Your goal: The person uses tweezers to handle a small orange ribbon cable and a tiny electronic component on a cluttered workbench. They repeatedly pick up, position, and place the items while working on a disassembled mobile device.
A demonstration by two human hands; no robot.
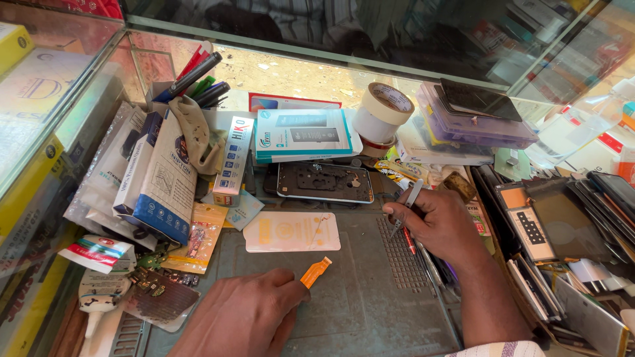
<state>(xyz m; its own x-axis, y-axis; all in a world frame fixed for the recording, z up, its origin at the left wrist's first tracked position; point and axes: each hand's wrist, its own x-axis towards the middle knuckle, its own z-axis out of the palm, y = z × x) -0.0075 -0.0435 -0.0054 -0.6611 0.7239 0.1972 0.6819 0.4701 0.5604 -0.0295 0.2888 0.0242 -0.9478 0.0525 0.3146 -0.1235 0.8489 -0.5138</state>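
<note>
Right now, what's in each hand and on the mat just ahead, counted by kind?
Orange flex cable, at left hand: 1
Tweezers, in right hand: 1
Opened phone: 1
Screen film: 1
Tape roll: 1
Total: 5

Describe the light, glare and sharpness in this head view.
Head view: warm daylight floods the glass counter top, which reflects a seated person; glare whitens the packets at the upper right. The left hand, orange flex strip and right hand with tweezers look sharp; edges bow slightly.

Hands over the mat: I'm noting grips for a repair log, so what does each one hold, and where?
Left hand pinches the orange flex ribbon by its lower end; right hand grips metal tweezers mid-shaft.
</note>
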